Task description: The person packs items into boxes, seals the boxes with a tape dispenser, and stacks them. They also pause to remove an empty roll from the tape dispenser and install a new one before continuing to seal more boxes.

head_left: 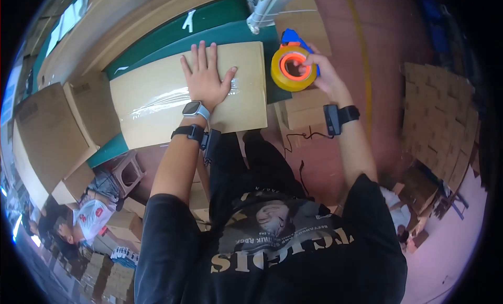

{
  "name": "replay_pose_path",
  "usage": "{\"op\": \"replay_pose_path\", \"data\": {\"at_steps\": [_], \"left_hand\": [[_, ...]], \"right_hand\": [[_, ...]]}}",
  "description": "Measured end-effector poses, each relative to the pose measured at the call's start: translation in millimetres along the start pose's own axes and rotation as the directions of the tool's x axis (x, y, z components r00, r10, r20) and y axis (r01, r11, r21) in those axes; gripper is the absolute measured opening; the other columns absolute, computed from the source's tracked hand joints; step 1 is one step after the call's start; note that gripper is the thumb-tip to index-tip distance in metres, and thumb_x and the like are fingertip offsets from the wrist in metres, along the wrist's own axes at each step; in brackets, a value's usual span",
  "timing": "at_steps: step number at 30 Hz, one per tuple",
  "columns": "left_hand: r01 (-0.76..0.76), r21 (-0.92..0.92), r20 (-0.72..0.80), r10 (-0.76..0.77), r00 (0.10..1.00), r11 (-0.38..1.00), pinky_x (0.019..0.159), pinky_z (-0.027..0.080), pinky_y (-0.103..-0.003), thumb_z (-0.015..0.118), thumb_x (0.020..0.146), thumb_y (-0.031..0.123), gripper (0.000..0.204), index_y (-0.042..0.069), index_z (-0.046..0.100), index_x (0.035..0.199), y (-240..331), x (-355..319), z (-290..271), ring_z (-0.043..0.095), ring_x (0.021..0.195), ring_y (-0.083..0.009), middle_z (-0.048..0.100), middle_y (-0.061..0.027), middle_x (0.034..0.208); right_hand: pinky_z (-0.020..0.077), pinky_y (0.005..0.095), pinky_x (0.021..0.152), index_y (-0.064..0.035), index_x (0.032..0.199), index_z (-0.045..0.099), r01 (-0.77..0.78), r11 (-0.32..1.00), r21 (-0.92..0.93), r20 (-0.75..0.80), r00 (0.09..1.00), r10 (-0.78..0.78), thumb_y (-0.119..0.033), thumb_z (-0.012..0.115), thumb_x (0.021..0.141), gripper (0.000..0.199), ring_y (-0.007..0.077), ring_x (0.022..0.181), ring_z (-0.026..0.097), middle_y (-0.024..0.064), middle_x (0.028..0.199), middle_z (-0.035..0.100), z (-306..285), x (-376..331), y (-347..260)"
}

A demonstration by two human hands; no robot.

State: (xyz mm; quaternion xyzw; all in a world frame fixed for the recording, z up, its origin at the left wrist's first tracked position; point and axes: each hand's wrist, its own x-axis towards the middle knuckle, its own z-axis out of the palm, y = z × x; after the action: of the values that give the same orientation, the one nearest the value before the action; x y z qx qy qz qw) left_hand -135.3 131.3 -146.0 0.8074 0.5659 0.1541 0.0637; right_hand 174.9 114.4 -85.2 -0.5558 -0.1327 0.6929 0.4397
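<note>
A closed brown cardboard box [152, 102] lies on a green table [157, 44], with a strip of clear tape along its seam. My left hand [205, 78] presses flat on the box top, fingers spread, over the right end of the tape strip. My right hand [322, 71] grips a tape dispenser [293, 67] with a yellow roll, an orange core and a blue body, held just off the box's right edge.
More cardboard boxes [50, 131] stand to the left, and flattened cartons [440, 115] are stacked on the reddish floor at the right. A person in a white shirt [91, 215] sits at lower left. A white object [264, 8] lies at the table's far end.
</note>
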Motion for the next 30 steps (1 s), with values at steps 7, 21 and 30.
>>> {"op": "replay_pose_path", "data": {"at_steps": [7,21,30], "left_hand": [[0.003,0.036,-0.023,-0.002,1.0,0.999,0.12,0.006,-0.063,0.049,0.092,0.061,0.08,0.008,0.041,0.152,6.2,-4.8,2.4,0.025,0.15,-0.0386,0.037,-0.0212,0.157],[-0.112,0.118,-0.151,0.129,0.98,0.987,0.12,0.013,-0.06,0.052,0.094,0.055,0.069,0.009,0.049,0.146,3.2,-11.6,21.4,0.035,0.145,-0.0369,0.048,-0.0176,0.149],[-0.812,-0.341,-0.036,0.856,0.515,0.474,0.119,0.026,-0.051,0.061,0.091,0.032,0.041,0.009,0.065,0.125,54.9,-47.9,10.2,0.052,0.129,-0.0296,0.063,-0.0093,0.124]], "right_hand": [[0.0506,0.0287,0.084,-0.005,0.13,0.054,0.049,0.726,-0.685,0.185,0.977,0.109,-0.005,0.057,0.071,0.059,0.016,0.093,0.064,0.0063,0.095,0.064,19.8,54.5,-41.1],[0.0517,0.0336,0.085,-0.0037,0.118,0.065,0.204,0.414,-0.887,0.148,0.975,-0.163,-0.028,0.076,0.081,0.045,0.0204,0.097,0.066,0.0109,0.106,0.069,11.1,-32.2,45.0],[0.0565,0.046,0.082,-0.0061,0.129,0.064,-0.079,0.45,-0.89,-0.213,0.943,-0.257,-0.035,0.077,0.08,0.058,0.041,0.092,0.07,0.0249,0.099,0.071,40.1,-205.2,229.2]]}}
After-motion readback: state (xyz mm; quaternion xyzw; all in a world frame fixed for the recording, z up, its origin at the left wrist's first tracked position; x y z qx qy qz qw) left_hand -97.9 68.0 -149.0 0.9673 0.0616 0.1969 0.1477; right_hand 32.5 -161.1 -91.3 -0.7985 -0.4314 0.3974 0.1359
